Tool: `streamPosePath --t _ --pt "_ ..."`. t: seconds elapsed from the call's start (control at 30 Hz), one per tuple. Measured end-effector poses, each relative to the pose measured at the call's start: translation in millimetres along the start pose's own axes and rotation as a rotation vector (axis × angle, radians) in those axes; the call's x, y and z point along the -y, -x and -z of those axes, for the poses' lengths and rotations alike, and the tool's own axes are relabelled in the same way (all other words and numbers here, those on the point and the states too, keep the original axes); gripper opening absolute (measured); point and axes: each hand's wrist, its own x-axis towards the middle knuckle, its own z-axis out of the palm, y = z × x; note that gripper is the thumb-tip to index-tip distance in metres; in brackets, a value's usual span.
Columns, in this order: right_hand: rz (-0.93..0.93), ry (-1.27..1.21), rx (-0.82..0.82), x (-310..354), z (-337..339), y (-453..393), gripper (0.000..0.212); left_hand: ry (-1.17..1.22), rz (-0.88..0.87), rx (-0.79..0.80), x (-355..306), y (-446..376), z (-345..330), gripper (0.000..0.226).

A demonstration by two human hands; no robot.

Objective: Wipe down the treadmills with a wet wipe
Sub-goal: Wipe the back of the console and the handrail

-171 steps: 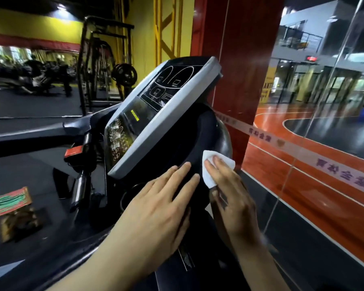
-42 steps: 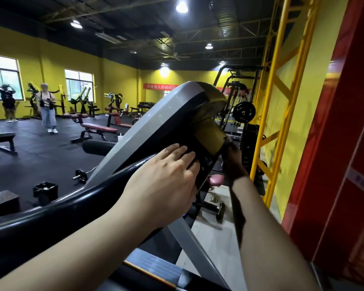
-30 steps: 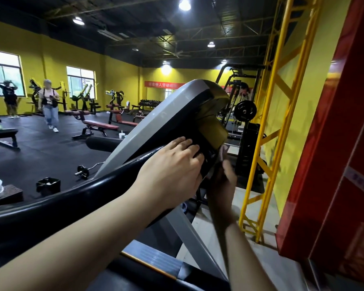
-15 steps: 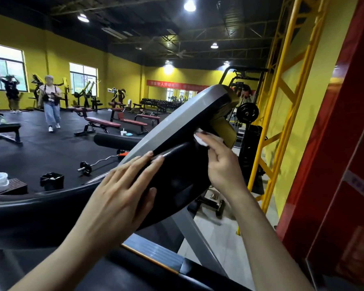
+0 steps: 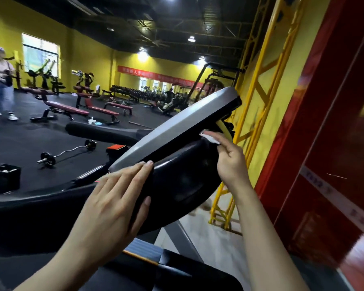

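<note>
Gym hall, yellow walls, black floor; red-padded weight benches stand in a row mid-floor; a curl barbell lies on the floor nearer the camera; a black crate sits at left; a person stands at far left; a yellow steel frame rises beside a red column; a red banner hangs on the rear wall.

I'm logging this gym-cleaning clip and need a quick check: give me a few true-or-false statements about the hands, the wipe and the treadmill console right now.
1. The right hand holds the white wipe against the console's black back. True.
2. The left hand grips a spray bottle. False: it lies flat, fingers straight, on the console's lower edge.
3. The wipe lies on the floor. False: it is pinched at the right fingertips.
4. A curl barbell lies on the black floor. True.
</note>
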Motion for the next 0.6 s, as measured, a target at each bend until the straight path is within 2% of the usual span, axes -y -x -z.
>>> streamPosePath --t 0.13,0.27,0.33,0.4,0.47,0.53,0.6 --pt "0.057 0.066 -0.141 24 -24 55 0.053 0.046 -0.02 -0.031 3 1 -1 0.057" --pt "0.206 0.207 -0.139 32 -42 108 0.057 0.1 -0.036 -0.035 6 2 -1 0.057" --pt "0.087 0.186 -0.184 23 -28 84 0.055 0.118 -0.049 -0.02 8 1 1 0.058" --pt "-0.154 0.053 -0.19 10 -8 41 0.048 0.125 -0.069 0.006 12 1 2 0.058" --pt "-0.301 -0.082 -0.226 -1 -1 15 0.044 0.129 -0.102 0.028 19 1 3 0.058" --pt "-0.323 -0.056 -0.271 6 -9 24 0.046 0.141 -0.14 0.042 26 2 4 0.058" --pt "-0.272 0.082 -0.368 22 -25 53 0.051 0.161 -0.168 0.049 31 3 4 0.059"
